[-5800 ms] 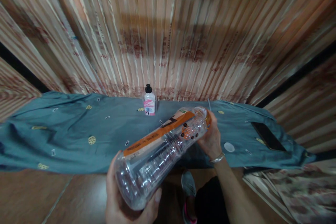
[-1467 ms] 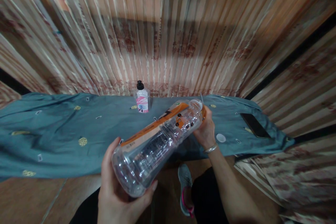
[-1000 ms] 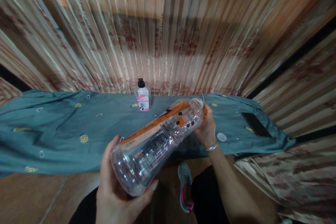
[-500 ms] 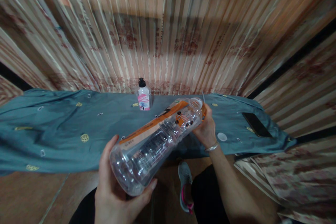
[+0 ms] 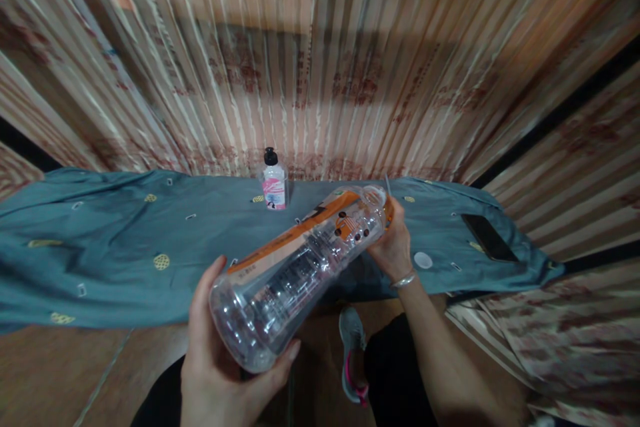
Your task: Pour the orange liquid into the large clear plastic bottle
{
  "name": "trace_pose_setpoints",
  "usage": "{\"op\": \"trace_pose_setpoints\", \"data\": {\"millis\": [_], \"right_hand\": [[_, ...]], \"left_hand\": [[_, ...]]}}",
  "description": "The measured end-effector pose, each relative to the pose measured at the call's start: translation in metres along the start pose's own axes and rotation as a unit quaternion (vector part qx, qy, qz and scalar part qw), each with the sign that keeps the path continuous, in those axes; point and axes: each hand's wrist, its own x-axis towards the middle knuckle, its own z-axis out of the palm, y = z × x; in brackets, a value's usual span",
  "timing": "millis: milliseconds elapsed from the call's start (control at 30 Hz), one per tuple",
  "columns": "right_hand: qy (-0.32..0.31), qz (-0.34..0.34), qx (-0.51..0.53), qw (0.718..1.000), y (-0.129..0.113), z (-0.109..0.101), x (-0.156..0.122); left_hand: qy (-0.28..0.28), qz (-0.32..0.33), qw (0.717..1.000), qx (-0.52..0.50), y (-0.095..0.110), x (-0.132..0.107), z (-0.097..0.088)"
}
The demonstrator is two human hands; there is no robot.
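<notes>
A large clear plastic bottle (image 5: 300,267) with an orange label lies tilted across the middle of the view, its base toward me. My left hand (image 5: 220,367) cups that base from below, fingers wrapped round it. At the bottle's neck, my right hand (image 5: 395,247) is closed, and a thin stick-like thing (image 5: 387,184) pokes up above it by the mouth. What that hand pinches is too small to name. A silver bangle (image 5: 403,280) sits on the right wrist.
A teal cloth (image 5: 125,247) covers the table. On it stand a small pink-labelled bottle with a black cap (image 5: 274,183), a white round cap (image 5: 423,259) and a dark phone (image 5: 487,237). Striped curtains (image 5: 320,67) hang behind. My shoe (image 5: 353,357) shows below.
Hardly anything differs: both hands keep their hold on the big bottle, which has only shifted a little as the view drifted.
</notes>
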Motion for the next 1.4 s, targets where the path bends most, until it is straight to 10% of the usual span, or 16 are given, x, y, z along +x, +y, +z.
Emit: {"op": "trace_pose_setpoints", "data": {"millis": [1400], "right_hand": [[-0.024, 0.013, -0.001, 1.0, -0.0023, -0.0012, 0.0006]], "left_hand": [[0.011, 0.024, 1.0, 0.004, -0.0012, -0.0012, -0.0006]]}}
